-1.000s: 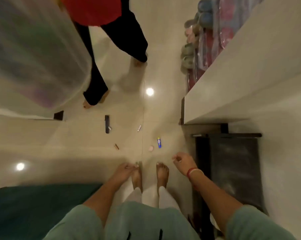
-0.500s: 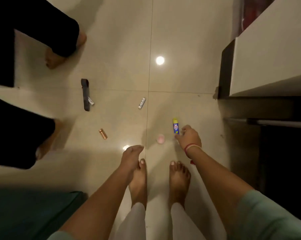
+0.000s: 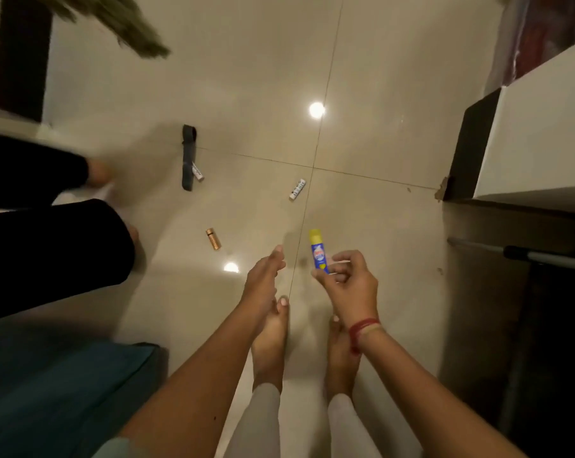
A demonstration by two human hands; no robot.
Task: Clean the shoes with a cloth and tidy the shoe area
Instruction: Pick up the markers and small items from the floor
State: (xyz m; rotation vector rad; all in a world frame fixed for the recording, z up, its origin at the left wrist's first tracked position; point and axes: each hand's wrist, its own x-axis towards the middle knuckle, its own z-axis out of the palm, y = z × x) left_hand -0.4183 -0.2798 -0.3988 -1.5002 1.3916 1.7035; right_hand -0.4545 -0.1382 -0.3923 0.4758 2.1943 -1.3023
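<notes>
Being pinched at its lower end by the right hand [image 3: 349,285] above the glossy beige floor tiles [image 3: 246,94], the small blue-and-yellow plastic tube [image 3: 317,251] could be dropped if the grip slips, while the left hand [image 3: 263,276] is held straight-fingered, grasping nothing.

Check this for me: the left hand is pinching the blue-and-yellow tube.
Wrong hand. The head view shows the right hand pinching the blue-and-yellow tube by its lower end. The left hand is open and holds nothing.
</notes>
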